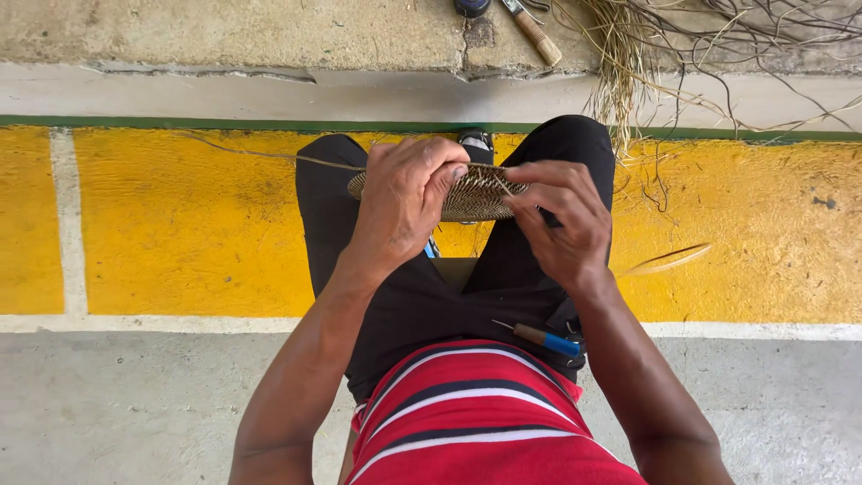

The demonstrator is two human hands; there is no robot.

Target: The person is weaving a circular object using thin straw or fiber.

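Fingers of our left hand (406, 199) curl down over the near rim of a woven disc (476, 193), clamped on its edge with the thumb tucked underneath. Our right hand (564, 220) has its fingertips drawn together, pinching a thin strand at the disc's right edge. We hold the disc flat above our knees, over the black shorts (422, 305); it is a shallow oval of tight, pale brown coiled weave, and one long loose strand (269, 154) trails from it to the left. Both our forearms reach forward from the red striped shirt (467, 422), wrists bent inward so the hands meet over the disc. A blue-handled tool (548, 339) lies on our right thigh.
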